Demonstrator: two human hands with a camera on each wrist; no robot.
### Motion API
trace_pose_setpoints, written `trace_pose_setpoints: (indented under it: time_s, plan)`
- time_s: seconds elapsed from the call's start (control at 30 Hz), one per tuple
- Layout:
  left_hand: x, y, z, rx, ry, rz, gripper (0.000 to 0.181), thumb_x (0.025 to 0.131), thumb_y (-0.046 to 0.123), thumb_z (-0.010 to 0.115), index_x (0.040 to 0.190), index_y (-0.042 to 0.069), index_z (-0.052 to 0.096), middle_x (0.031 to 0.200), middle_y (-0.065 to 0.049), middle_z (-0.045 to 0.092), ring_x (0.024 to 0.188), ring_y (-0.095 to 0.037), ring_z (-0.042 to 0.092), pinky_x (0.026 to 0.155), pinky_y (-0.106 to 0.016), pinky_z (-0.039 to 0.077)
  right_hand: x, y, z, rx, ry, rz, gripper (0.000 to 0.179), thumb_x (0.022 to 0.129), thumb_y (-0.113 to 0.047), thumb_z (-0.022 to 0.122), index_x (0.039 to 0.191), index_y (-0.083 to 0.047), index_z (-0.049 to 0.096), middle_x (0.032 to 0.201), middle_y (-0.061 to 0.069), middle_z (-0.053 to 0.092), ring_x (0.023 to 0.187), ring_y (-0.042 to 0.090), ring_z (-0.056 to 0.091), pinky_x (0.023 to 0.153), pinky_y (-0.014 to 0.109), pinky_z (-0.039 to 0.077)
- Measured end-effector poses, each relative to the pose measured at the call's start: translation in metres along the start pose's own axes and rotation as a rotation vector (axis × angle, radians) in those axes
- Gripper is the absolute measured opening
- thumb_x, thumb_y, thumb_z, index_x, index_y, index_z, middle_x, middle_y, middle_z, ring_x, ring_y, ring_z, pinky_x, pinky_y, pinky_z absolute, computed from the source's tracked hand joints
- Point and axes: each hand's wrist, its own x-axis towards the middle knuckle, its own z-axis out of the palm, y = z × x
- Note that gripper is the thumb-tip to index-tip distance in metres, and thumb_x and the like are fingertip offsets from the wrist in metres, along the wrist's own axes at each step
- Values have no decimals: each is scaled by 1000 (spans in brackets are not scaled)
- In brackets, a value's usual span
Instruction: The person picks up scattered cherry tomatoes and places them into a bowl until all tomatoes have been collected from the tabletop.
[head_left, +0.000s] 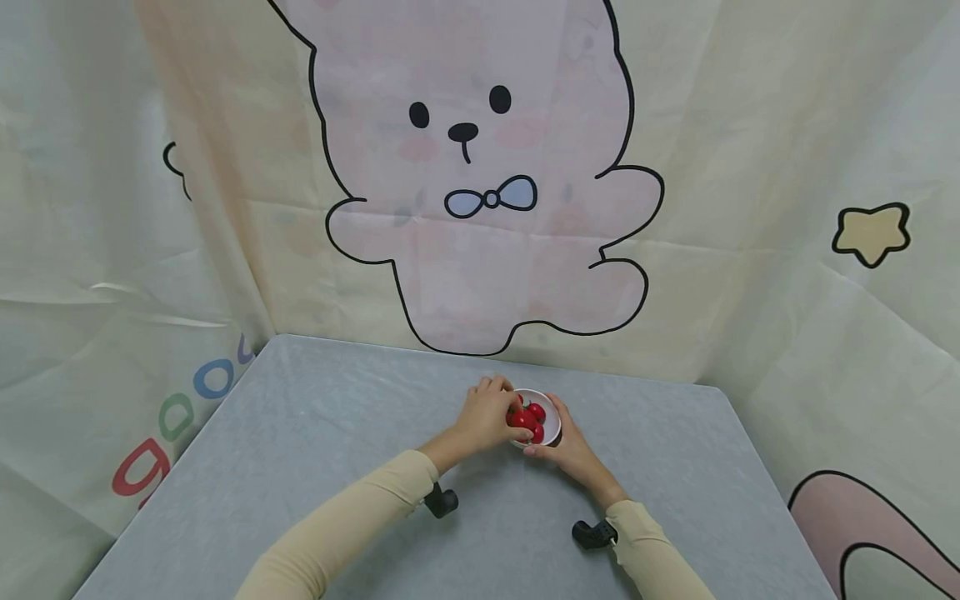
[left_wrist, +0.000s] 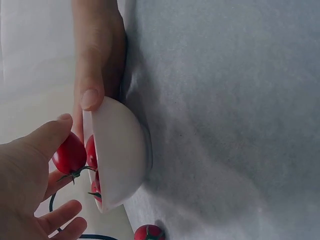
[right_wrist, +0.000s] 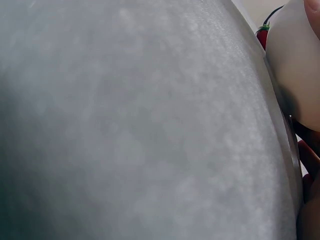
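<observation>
A small white bowl [head_left: 553, 427] with several red cherry tomatoes [head_left: 537, 412] in it is on the grey table. My left hand [head_left: 483, 418] is at the bowl's left side. In the left wrist view it pinches one cherry tomato [left_wrist: 69, 154], green stem still on, close to the rim. From the right, my right hand [head_left: 573, 457] holds the bowl, its thumb [left_wrist: 92, 97] on the rim; most of its other fingers are hidden behind the bowl. Another cherry tomato [left_wrist: 149, 232] lies apart from the bowl, at the bottom of the left wrist view.
The grey cloth-covered table [head_left: 360, 400] spreads around both arms. Behind it hangs a pale curtain [head_left: 720, 208] printed with a cartoon bear. Black camera mounts [head_left: 441, 500] are strapped at both wrists, and a dark cable [left_wrist: 97, 236] shows in the left wrist view.
</observation>
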Motion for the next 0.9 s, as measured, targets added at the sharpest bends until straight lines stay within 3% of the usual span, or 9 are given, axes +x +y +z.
trace_pose_setpoints:
  time_s: [0.33, 0.67, 0.9]
  plan:
    - [0, 0, 2, -22, -11, -21, 36, 78, 54, 78, 93, 21, 76, 119, -2, 61, 110, -20, 50, 87, -41, 44, 0, 1, 0, -2, -1, -3, 108, 74, -35, 86, 156, -23, 17, 158, 12, 32, 147, 34, 32, 116, 59, 31]
    - [0, -5, 0, -24, 3, -43, 31, 85, 51, 73, 93, 21, 74, 122, -3, 60, 113, -23, 51, 92, -45, 46, -2, -8, -2, -13, -10, -7, 107, 76, -28, 85, 157, -14, 17, 159, 17, 31, 145, 37, 33, 114, 59, 33]
    - [-1, -11, -7, -73, 22, -54, 26, 88, 44, 72, 94, 19, 73, 121, -6, 62, 112, -25, 53, 92, -48, 45, 2, 3, 1, -11, 3, -12, 109, 73, -34, 87, 156, -22, 18, 159, 12, 32, 147, 33, 33, 115, 58, 31]
